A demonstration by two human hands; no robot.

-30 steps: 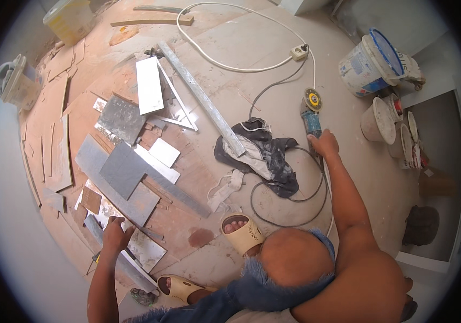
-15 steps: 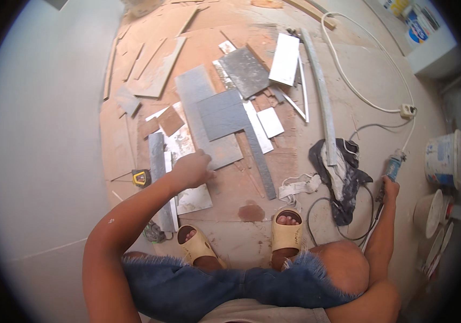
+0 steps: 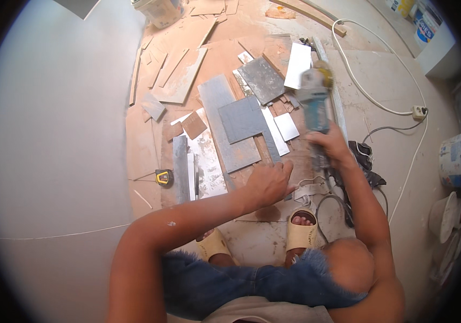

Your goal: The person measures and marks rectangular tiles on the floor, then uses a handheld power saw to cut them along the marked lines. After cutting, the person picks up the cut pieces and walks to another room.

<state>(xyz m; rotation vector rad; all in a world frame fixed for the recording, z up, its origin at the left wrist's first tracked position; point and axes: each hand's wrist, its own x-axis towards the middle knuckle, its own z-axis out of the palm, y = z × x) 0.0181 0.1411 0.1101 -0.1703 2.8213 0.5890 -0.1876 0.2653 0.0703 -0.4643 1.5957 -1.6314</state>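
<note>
Raised in my right hand (image 3: 331, 144) is a teal angle grinder (image 3: 315, 105) with a yellow disc guard, blurred, above the right side of scattered tile offcuts. My left hand (image 3: 271, 180) has its fingers bent over the lower end of a narrow dark grey strip (image 3: 271, 145); what they grip is partly hidden. Beside that strip lie a square slate-coloured tile (image 3: 238, 118) on a longer grey tile (image 3: 211, 91) and a small white piece (image 3: 287, 126). A tape measure (image 3: 164, 177) rests to the left.
A long metal bar (image 3: 338, 113) runs along the right of the offcuts, beside black cloth (image 3: 365, 156). A white cable joins a socket strip (image 3: 419, 112). Buckets (image 3: 454, 159) stand along the right; another (image 3: 158, 11) is at the back. A pale wall (image 3: 58, 134) borders the left.
My right hand has lifted the grinder from the right side and brought it inward over the tiles. My left hand has moved rightward to the narrow strip. The view has swung round.
</note>
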